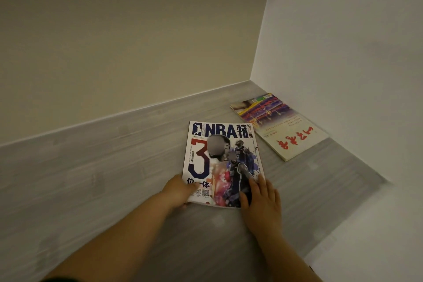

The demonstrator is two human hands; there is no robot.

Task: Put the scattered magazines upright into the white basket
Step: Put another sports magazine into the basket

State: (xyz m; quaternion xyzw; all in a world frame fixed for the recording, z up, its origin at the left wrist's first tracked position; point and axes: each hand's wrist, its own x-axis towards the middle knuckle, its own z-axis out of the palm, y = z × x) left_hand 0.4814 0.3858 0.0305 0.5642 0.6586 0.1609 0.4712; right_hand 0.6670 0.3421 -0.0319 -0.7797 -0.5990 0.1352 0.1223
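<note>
An NBA magazine point(219, 158) with a big "3" and basketball players on its cover lies on the grey wood-grain floor point(103, 167). My left hand point(179, 190) grips its near left corner, thumb on the cover and fingers curled under the edge. My right hand point(261, 204) rests flat on the near right corner with its fingers straight. A second magazine point(281, 128), white with red brush lettering and a picture of a building, lies flat near the room's corner. No white basket is in view.
A beige wall point(126, 41) runs along the back and a white wall point(343, 52) stands on the right; they meet in a corner behind the second magazine. Open floor stretches to the left and in front.
</note>
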